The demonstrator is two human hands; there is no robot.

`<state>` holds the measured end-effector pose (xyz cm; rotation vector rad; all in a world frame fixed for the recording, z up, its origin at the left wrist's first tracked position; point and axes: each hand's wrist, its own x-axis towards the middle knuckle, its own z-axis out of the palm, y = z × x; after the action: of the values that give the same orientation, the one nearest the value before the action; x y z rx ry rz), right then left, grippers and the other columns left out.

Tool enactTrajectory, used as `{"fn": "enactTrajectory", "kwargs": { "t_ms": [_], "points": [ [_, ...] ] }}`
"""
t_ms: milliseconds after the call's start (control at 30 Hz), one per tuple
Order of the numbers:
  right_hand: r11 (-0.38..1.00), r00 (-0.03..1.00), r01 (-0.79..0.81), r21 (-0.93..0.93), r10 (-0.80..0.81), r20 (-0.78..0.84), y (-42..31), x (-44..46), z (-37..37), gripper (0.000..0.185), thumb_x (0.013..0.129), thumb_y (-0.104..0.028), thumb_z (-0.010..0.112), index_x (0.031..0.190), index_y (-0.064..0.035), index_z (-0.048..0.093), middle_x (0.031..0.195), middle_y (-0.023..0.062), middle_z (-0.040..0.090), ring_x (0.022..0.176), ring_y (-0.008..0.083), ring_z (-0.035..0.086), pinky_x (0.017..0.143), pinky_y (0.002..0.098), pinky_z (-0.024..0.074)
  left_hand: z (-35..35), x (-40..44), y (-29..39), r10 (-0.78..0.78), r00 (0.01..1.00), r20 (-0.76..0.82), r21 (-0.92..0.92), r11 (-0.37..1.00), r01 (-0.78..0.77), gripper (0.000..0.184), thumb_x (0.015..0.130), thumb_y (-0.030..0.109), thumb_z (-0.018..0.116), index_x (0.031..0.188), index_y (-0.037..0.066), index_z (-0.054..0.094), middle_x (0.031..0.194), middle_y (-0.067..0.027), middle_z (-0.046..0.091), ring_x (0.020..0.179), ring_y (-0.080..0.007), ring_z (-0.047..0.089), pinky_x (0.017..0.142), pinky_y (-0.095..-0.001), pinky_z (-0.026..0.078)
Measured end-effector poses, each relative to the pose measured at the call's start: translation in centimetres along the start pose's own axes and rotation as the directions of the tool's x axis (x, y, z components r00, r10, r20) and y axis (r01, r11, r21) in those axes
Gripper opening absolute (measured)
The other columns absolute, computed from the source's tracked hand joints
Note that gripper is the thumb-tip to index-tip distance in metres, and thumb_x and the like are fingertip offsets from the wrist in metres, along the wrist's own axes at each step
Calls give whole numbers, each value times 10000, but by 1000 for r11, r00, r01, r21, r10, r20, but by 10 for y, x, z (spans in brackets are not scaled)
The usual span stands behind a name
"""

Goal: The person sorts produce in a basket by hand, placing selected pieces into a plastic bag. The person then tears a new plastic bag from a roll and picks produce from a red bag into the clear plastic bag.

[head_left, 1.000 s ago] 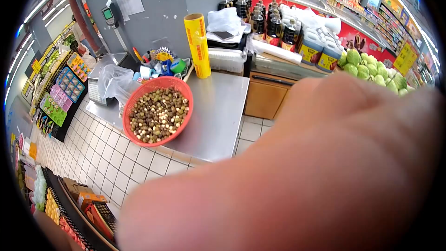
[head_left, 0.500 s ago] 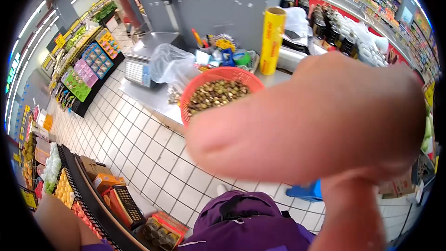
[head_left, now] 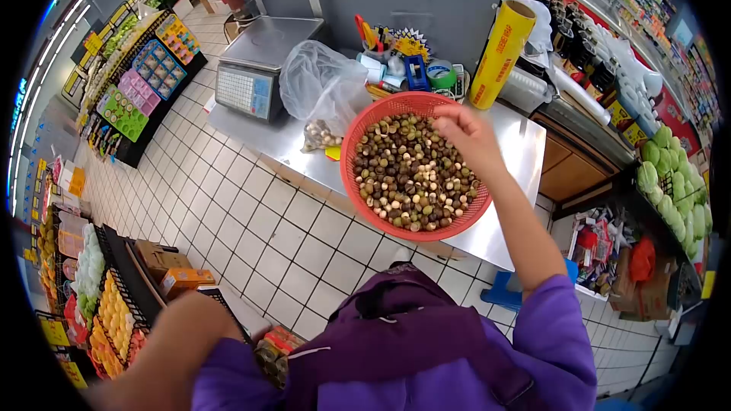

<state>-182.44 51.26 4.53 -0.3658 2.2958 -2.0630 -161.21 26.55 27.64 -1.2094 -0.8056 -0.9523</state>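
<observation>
My right hand [head_left: 466, 135] is over the upper right part of a red plastic basket [head_left: 349, 160], its fingers bent and close together. Whether anything sits between the fingertips is hidden. Inside the basket lie many small round nut-like pieces [head_left: 411, 175], brown and olive green, some of them pale. The basket stands on a shiny metal counter [head_left: 525, 152]. Of my left side only the bent forearm [head_left: 171, 342] shows at the lower left; the hand runs out past the dark edge of the view.
Left of the basket are a scale [head_left: 247, 91] and a clear plastic bag [head_left: 324, 80] with pale pieces at its bottom. Behind stand a yellow roll [head_left: 502, 53] and green tape [head_left: 442, 74]. A blue stool [head_left: 502, 293] is below; produce displays flank the tiled floor.
My right hand has moved from close before the camera down to the basket's right side. The view has tilted down and the basket shows whole.
</observation>
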Motion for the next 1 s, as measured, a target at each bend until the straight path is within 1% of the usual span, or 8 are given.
{"fn": "enactTrajectory", "kwargs": {
  "t_ms": [100, 133, 300, 500, 633, 733, 867, 1000],
  "points": [
    [898, 999, 42, -438, -51, -9, 87, 16, -9, 234, 808, -199, 565, 1001, -69, 587, 880, 81, 605, 798, 179, 583, 701, 302, 462, -27, -115, -10, -696, 717, -47, 310, 672, 672, 345, 856, 321, 423, 970, 16, 534, 967, -150, 543, 1053, -247, 467, 929, -384, 346],
    [868, 999, 29, -495, -9, 44, 101, 21, -8, 226, 804, -187, 554, 994, -70, 589, 899, 87, 606, 813, 206, 587, 707, 321, 469, -17, -149, -15, -951, 291, -104, 548, 190, 815, 347, 854, 309, 450, 1028, 18, 527, 1043, -156, 550, 1020, -258, 499, 897, -377, 375],
    [576, 986, 163, -801, -65, 154, 157, 29, 29, 193, 765, -54, 490, 937, -70, 575, 897, 126, 584, 846, 261, 573, 699, 386, 491, -27, -334, -65, -929, -154, 337, 640, 106, 761, 277, 766, 79, 584, 1037, 26, 561, 1029, -124, 570, 981, -297, 528, 852, -334, 405],
    [405, 982, 135, -904, 68, 177, 148, 30, 30, 141, 738, -51, 516, 878, -60, 503, 748, 111, 531, 727, 266, 559, 604, 397, 484, -11, -440, -90, -757, -368, 539, 782, 288, 553, 238, 776, 132, 592, 992, 41, 554, 980, -119, 524, 918, -297, 514, 801, -359, 426],
    [748, 957, -175, -640, 282, 68, 115, 10, 2, 130, 765, -98, 528, 888, -58, 515, 804, 122, 550, 710, 261, 570, 607, 330, 489, 1, -453, -106, -639, -504, 581, 789, 291, 541, 178, 735, 139, 618, 870, 53, 542, 902, -111, 491, 923, -291, 504, 790, -378, 428],
    [700, 784, -534, 474, 620, -34, 130, 10, -14, 160, 805, -170, 536, 937, -81, 526, 830, 83, 549, 756, 178, 563, 649, 340, 472, -5, -452, -112, -595, -474, 649, 717, 272, 641, 180, 719, 137, 620, 848, 51, 529, 940, -113, 484, 922, -290, 506, 769, -371, 441],
    [744, 962, -257, -617, 135, -238, 150, 36, 23, 163, 781, -168, 566, 910, -76, 531, 881, 104, 560, 767, 258, 568, 634, 367, 464, -28, -440, -105, -464, -600, 652, 360, -507, 783, 180, 751, 43, 586, 895, 63, 479, 1090, -116, 490, 876, -211, 563, 775, -301, 457],
    [623, 905, -425, -656, 311, -291, 140, 44, 36, 108, 777, -148, 542, 848, -81, 496, 851, 100, 557, 684, 276, 568, 582, 382, 456, -63, -409, -115, -252, -701, 667, -195, -967, 163, 207, 787, -29, 455, 962, 81, 466, 1127, -153, 493, 927, -239, 568, 816, -325, 477]
  ]
}}
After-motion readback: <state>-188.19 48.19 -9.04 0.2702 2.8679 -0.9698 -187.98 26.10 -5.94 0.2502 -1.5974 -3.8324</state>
